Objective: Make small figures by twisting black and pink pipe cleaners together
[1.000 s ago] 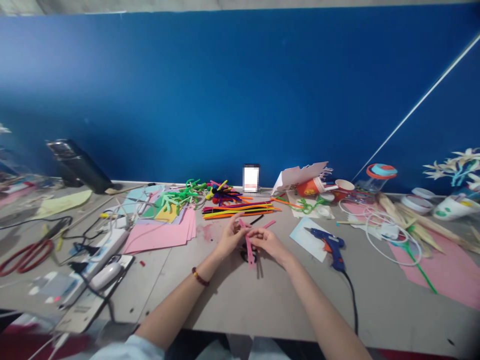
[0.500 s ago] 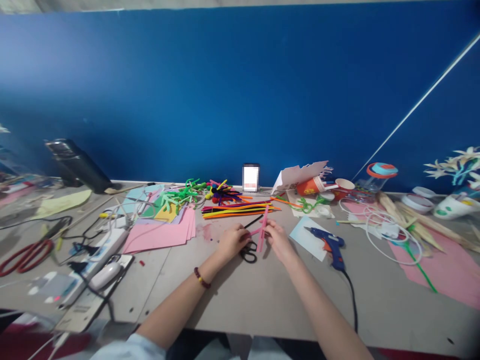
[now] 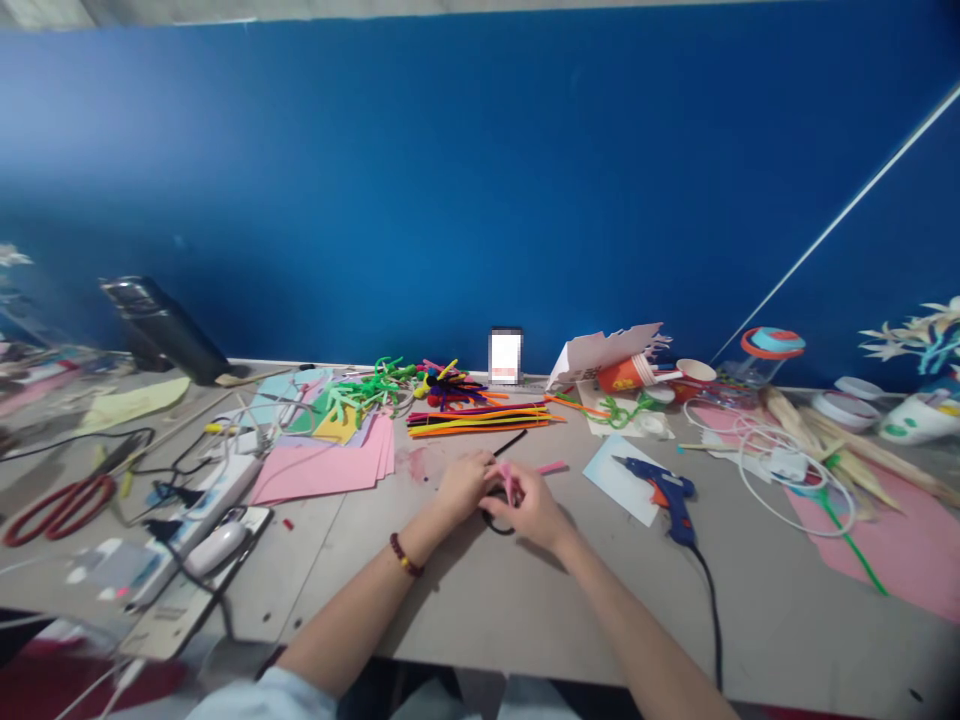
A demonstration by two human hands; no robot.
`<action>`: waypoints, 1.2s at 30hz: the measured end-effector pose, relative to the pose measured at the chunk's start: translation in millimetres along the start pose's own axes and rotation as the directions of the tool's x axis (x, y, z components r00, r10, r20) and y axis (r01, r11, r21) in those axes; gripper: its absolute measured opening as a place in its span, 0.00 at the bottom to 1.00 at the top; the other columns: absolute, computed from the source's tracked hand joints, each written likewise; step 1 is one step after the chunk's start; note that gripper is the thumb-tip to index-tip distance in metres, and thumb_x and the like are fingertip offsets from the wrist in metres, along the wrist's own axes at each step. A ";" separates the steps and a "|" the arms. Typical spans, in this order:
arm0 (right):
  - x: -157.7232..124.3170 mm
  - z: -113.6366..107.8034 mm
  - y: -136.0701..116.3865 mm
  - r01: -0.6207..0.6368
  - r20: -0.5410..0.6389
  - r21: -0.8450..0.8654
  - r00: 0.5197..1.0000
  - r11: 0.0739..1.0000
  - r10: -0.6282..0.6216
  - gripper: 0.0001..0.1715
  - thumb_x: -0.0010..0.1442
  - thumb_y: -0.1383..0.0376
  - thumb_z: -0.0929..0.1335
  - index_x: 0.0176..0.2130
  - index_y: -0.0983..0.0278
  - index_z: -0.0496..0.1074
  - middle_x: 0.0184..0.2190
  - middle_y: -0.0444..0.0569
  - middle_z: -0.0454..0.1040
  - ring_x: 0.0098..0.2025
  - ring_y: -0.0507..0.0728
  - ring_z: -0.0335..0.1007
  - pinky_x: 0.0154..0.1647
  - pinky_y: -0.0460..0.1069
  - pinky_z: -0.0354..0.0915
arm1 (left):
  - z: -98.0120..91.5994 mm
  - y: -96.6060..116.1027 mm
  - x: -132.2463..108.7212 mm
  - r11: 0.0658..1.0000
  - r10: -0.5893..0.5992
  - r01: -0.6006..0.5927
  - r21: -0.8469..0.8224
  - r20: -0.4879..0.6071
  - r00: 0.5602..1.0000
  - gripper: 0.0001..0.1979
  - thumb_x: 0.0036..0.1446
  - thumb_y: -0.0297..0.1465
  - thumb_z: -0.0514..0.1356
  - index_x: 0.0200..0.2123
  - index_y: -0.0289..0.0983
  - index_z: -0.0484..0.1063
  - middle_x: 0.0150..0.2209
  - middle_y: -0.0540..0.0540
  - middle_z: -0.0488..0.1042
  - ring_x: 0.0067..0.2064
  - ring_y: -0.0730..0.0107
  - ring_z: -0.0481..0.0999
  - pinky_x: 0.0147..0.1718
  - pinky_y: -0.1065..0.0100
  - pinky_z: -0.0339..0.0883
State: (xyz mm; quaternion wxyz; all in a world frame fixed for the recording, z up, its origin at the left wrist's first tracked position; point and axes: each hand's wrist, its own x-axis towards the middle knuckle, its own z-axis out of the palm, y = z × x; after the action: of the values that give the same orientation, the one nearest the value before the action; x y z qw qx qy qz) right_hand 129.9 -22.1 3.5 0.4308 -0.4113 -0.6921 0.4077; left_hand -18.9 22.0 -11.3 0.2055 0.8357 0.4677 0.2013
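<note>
Both hands meet over the middle of the table around a pink pipe cleaner (image 3: 553, 467). My left hand (image 3: 466, 487) pinches it from the left, its fingertips partly hidden. From the other side my right hand (image 3: 531, 505) grips it too, the fingers curled close to the left ones. One end sticks out to the right beyond my right hand, and a bent part shows between the fingers. Under the hands lie black-handled scissors (image 3: 496, 524), mostly covered. A black pipe cleaner or thin stick (image 3: 511, 442) reaches out behind them.
Behind the hands lie straight pipe cleaners (image 3: 480, 420) and a green bundle (image 3: 367, 390). Pink paper sheets (image 3: 322, 472) are at left, near a power strip (image 3: 202, 520) and red-handled scissors (image 3: 64, 508). A blue glue gun (image 3: 667, 490) rests at right, its cord running forward. A phone (image 3: 505, 356) stands upright.
My right hand has moved left and closed in against my left hand. The pink pipe cleaner, which stood up between the hands, is now bent, with one end pointing right.
</note>
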 end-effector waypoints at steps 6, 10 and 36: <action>-12.5 31.7 -2.7 0.351 0.246 -0.499 0.934 0.792 -0.258 0.13 0.54 0.56 0.70 0.35 0.62 0.69 0.30 0.47 0.74 0.31 0.55 0.67 0.30 0.47 0.58 | 9.4 -6.5 3.8 0.996 0.069 -0.072 0.053 0.045 0.997 0.10 0.56 0.29 0.54 0.33 0.38 0.75 0.33 0.45 0.71 0.36 0.68 0.69 0.34 0.70 0.61; -13.9 41.5 2.7 0.387 0.257 -0.639 0.922 0.665 -0.289 0.10 0.55 0.60 0.69 0.36 0.63 0.67 0.30 0.48 0.74 0.31 0.56 0.68 0.27 0.47 0.56 | 19.4 -12.0 4.6 0.997 -0.018 0.015 -0.079 -0.027 0.999 0.07 0.51 0.27 0.56 0.29 0.36 0.75 0.31 0.45 0.71 0.33 0.69 0.69 0.31 0.70 0.60; -11.5 42.4 0.9 0.522 0.073 -0.499 0.821 0.692 -0.566 0.11 0.61 0.70 0.63 0.39 0.63 0.74 0.33 0.49 0.75 0.33 0.53 0.71 0.33 0.47 0.66 | 2.0 8.3 5.5 0.502 -0.458 0.249 -0.828 -0.010 0.889 0.11 0.40 0.35 0.65 0.26 0.33 0.72 0.21 0.50 0.70 0.23 0.77 0.66 0.23 0.73 0.59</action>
State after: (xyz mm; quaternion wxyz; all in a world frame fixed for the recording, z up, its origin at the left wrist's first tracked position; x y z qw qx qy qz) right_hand 94.0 -41.3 -12.9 0.4404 -0.3016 -0.8441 0.0508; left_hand -9.3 22.5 -7.7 0.5443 0.5050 0.5057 0.4393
